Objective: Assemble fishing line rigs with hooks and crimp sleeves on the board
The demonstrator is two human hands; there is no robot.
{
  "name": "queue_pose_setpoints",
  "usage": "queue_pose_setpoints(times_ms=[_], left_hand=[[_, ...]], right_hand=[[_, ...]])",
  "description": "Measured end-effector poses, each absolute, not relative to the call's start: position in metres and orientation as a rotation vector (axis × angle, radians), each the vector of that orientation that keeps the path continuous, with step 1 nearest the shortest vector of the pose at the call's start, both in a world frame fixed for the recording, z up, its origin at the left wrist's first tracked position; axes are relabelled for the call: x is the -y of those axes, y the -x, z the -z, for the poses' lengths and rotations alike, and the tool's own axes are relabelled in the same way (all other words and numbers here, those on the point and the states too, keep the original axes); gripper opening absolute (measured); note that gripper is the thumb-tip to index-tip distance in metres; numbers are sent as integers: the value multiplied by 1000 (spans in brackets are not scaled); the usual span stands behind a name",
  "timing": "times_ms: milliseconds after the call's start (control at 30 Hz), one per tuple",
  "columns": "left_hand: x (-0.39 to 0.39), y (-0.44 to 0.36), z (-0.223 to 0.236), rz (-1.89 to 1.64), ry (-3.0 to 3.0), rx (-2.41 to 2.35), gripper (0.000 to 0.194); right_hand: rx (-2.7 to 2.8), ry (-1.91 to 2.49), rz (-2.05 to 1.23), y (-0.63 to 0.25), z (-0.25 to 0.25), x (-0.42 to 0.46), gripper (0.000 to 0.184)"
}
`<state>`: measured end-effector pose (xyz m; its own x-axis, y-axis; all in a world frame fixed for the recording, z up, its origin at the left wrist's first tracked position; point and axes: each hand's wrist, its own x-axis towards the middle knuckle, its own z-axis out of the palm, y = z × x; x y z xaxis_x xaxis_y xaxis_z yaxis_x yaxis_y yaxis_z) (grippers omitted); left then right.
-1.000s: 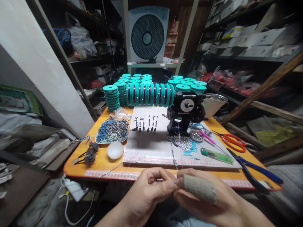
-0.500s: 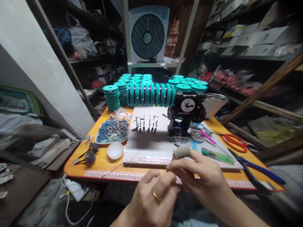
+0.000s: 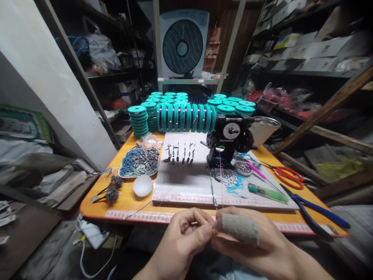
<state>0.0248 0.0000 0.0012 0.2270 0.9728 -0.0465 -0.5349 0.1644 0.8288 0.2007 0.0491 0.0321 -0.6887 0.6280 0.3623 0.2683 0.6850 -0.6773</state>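
My left hand (image 3: 182,241) and my right hand (image 3: 250,245) meet fingertip to fingertip below the near edge of the orange table (image 3: 128,202). Both pinch a thin purple line (image 3: 220,171) that runs up to the black winding machine (image 3: 230,138). A small grey weight (image 3: 215,202) hangs on the line just above my fingers. A grey cloth sleeve (image 3: 239,229) covers my right index finger. A row of teal spools (image 3: 185,116) sits on the machine's axle.
Stacks of teal spools (image 3: 138,120) stand behind. On the table lie a white mat (image 3: 183,182), a tray of small sinkers (image 3: 140,161), a white egg-shaped object (image 3: 142,186), a green lighter (image 3: 266,192), red scissors (image 3: 287,175) and blue pliers (image 3: 314,212). Cluttered shelves surround it.
Half a second ago my right hand was raised above the left with its sleeved finger pointing up; it has come back down, and both hands pinch the line again at the fingertips.
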Motion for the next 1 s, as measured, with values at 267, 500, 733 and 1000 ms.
queue_pose_setpoints(times_ms=[267,500,733,1000], left_hand=[[-2,-25,8,-1725,-2565,-1077,23],[3,-31,8,-1503,-1307,-918,16],[1,-28,-3,-1172,-614,-615,37],[0,-22,9,-1700,-2204,-1164,20]], right_hand=[[2129,636,-558,-187,-35,-56,18],[2294,455,-534,-203,-38,-55,30],[2405,609,-833,-203,-38,-47,8],[2156,571,-616,-190,-35,-53,19]])
